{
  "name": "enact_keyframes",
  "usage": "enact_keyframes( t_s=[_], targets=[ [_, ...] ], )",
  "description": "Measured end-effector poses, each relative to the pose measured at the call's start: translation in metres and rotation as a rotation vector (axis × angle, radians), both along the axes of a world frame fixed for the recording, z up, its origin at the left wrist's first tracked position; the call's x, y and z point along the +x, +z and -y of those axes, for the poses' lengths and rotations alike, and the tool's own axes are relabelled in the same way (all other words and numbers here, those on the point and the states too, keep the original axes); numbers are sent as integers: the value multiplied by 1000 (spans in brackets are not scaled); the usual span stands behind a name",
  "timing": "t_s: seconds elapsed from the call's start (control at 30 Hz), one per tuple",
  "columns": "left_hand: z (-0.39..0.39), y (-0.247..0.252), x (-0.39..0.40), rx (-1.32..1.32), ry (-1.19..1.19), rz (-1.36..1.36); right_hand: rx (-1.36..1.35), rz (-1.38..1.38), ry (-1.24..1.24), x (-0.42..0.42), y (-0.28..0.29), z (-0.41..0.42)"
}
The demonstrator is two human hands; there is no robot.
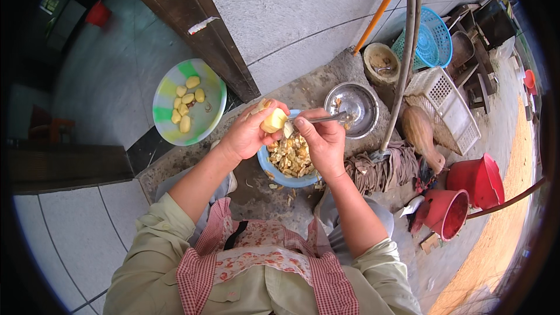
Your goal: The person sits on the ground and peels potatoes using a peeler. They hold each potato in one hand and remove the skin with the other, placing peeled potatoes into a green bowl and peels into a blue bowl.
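In my left hand (256,129) is a pale yellow, mostly peeled potato (274,120), with a strip of peel by the fingers. My right hand (321,140) grips a metal utensil (326,118), perhaps a spoon; its working end near the potato is hard to make out. Below both hands a light blue basin (291,181) holds a heap of peelings (291,157). Several peeled potatoes (185,124) lie in a green, yellow and white basin (162,129) to the left. A steel bowl (362,113) with a few scraps sits beyond my right hand.
Against the wall lean an orange pole (380,11) and a mop (380,166). To the right are a stone mortar (381,63), a blue basket (442,30), a white crate (455,109), a large gourd (418,129) and red buckets (468,179). A wooden door frame (197,22) stands at the left.
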State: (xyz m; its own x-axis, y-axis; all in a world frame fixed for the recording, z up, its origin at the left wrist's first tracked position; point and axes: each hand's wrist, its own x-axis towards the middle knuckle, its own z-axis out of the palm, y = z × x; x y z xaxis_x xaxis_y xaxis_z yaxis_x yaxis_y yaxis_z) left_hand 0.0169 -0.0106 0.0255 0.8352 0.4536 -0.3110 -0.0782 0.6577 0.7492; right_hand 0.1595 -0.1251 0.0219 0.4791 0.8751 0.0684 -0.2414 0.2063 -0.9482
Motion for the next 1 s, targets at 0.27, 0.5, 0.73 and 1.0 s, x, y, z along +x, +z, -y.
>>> enact_keyframes(
  t_s=[0.27,0.5,0.73,1.0],
  targets=[
    [7,2,5,-43,162,-60,38,690,-181,-4,20,-2],
    [12,0,5,36,141,-85,152,896,-234,-3,19,-5],
    [20,-4,10,122,239,-86,142,989,-236,-6,18,-4],
    [22,-10,10,68,264,-298,131,992,-136,-9,10,-2]
  ],
)
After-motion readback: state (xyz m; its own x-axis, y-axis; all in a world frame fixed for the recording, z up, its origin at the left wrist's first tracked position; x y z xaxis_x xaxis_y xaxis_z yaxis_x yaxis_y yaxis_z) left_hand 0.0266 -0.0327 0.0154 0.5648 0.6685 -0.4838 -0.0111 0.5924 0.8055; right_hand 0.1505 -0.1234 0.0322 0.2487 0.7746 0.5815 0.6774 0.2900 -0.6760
